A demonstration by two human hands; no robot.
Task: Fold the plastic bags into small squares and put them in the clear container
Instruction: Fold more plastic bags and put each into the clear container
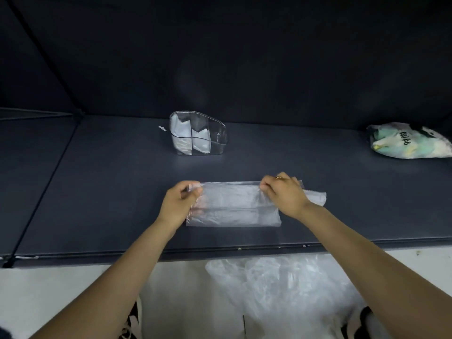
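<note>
Plastic bag lies flat on the dark bench; left hand and right hand pinch its far edge, clear container beyond.

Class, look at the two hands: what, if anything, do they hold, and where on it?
Both pinch the clear plastic bag: left hand at its far left corner, right hand along its far edge.

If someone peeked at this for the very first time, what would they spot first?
Probably the two hands in the middle: the left hand and the right hand each pinch the far edge of a clear plastic bag lying flat on the dark table. Behind it stands a clear container already holding folded white bags. At the far right lies a bulging printed bag.
</note>
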